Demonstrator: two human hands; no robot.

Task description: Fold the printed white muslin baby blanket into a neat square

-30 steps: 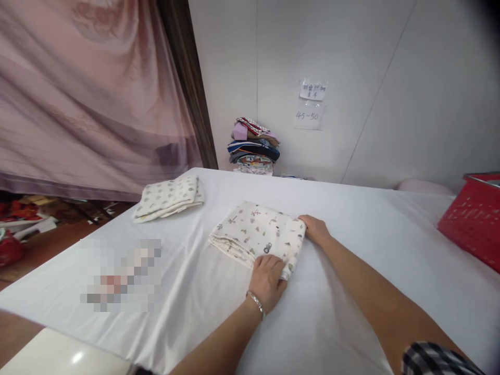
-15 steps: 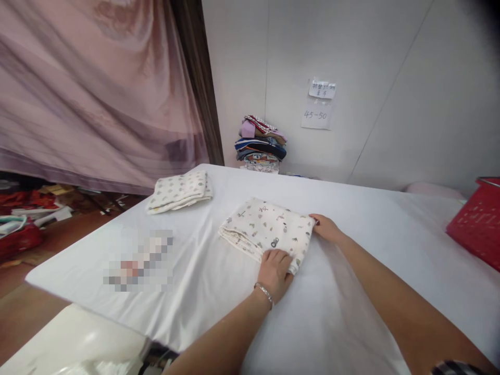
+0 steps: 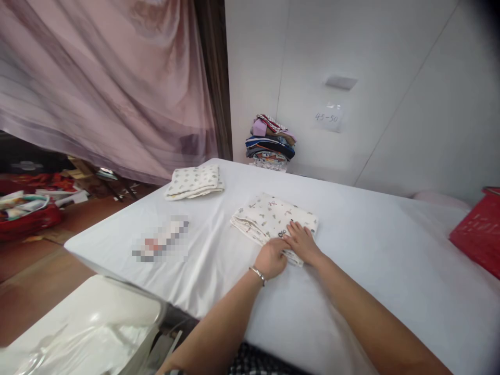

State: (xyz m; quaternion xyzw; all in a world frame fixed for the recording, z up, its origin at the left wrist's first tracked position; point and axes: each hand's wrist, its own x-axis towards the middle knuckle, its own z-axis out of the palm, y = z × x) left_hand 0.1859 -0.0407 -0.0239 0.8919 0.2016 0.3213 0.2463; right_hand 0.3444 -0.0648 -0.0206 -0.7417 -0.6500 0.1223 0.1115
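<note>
A folded white cloth (image 3: pixel 269 212) with small printed figures lies on the white-covered table (image 3: pixel 363 234). My left hand (image 3: pixel 271 259), with a bracelet at the wrist, is closed at the cloth's near edge. Flat on the cloth's right part lies my right hand (image 3: pixel 303 244), its fingers stretched out and their tips close to my left hand. Layered folds show along the cloth's left side. Farther back on the left sits a second folded white cloth (image 3: pixel 195 182) with a dotted print.
A blurred-out item (image 3: pixel 160 240) lies on the table's left part. Folded fabrics (image 3: pixel 270 143) are stacked by the wall behind the table. A red basket (image 3: pixel 478 232) stands at the right edge. At lower left is a white surface (image 3: pixel 97 307) with clear plastic on it.
My right hand has left the cloth's far right corner and moved in toward me, now flat on top beside my left hand. The paper sign's upper sheet has lifted. The view has shifted slightly.
</note>
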